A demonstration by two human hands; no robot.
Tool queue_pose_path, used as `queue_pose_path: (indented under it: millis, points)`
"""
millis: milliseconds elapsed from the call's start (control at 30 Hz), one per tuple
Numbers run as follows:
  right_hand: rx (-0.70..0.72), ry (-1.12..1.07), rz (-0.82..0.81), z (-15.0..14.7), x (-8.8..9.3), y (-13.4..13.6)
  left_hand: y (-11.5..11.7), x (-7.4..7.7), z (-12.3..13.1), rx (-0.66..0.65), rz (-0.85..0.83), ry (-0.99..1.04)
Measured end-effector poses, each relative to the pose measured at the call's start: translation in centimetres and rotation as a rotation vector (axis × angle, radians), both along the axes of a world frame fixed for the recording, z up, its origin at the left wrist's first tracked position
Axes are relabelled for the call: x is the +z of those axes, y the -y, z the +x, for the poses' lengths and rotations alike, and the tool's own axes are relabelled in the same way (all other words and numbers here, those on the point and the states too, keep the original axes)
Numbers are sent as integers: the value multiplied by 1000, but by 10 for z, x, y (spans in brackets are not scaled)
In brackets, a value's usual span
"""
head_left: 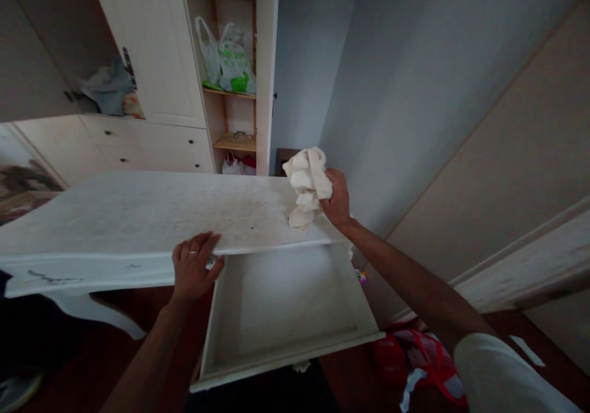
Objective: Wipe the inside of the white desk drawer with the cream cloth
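My right hand (337, 201) is closed on a crumpled white cloth (306, 185), holding it just above the right end of a white table top (138, 216). My left hand (193, 265) rests flat on the table's front edge, fingers spread, a ring on one finger. Below the top, a white drawer (281, 305) is pulled out and shows a bare inside.
A cream wardrobe (152, 50) stands behind, with plastic bags (228, 59) on an open shelf and clothes in a gap at the left. A grey wall is at the right. Red fabric (419, 351) lies on the dark red floor beside the drawer.
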State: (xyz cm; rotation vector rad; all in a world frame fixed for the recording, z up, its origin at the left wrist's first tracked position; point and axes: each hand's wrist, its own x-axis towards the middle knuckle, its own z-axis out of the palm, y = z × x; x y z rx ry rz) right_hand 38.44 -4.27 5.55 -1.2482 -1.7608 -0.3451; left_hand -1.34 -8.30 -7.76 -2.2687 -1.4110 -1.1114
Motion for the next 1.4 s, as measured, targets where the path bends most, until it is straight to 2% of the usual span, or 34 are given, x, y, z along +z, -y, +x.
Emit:
queue_pose_path:
  millis: [100, 167, 267, 367, 567, 633, 700, 933, 1100, 1167, 1233, 1333, 1400]
  points:
    - [128, 196, -232, -12, -34, -13, 0, 0, 0, -4, -12, 7]
    - [162, 310, -359, -17, -55, -16, 1, 0, 0, 1, -26, 8]
    - [118, 335, -377, -20, -72, -16, 2, 2, 1, -2, -37, 8]
    - [163, 338, -383, -17, -73, -16, 2, 2, 1, 1, -40, 10]
    - [404, 351, -476, 1, -53, -12, 2, 1, 1, -6, -25, 10]
    - [448, 251, -460, 12, -47, -8, 2, 2, 2, -5, -27, 8]
    - [419, 62, -437, 26, -47, -6, 3, 4, 2, 1, -38, 3]
    - [34, -837, -472, 80, -75, -6, 3, 4, 0, 4, -56, -24]
    - [-198, -1155, -417, 92, -80, -3, 3, 7, 0, 3, -57, -16]
    - [-163, -1247, -388, 92, -78, -4, 4, 9, 1, 0, -89, -12]
    - [-65, -1300, -379, 92, -77, -7, 5, 12, 1, 3, -135, -2]
    - [87, -1332, -355, 99, -81, -9, 7, 16, 1, 9, -208, 43]
    - [128, -1359, -316, 105, -86, -11, 11, 19, 3, 11, -267, 97]
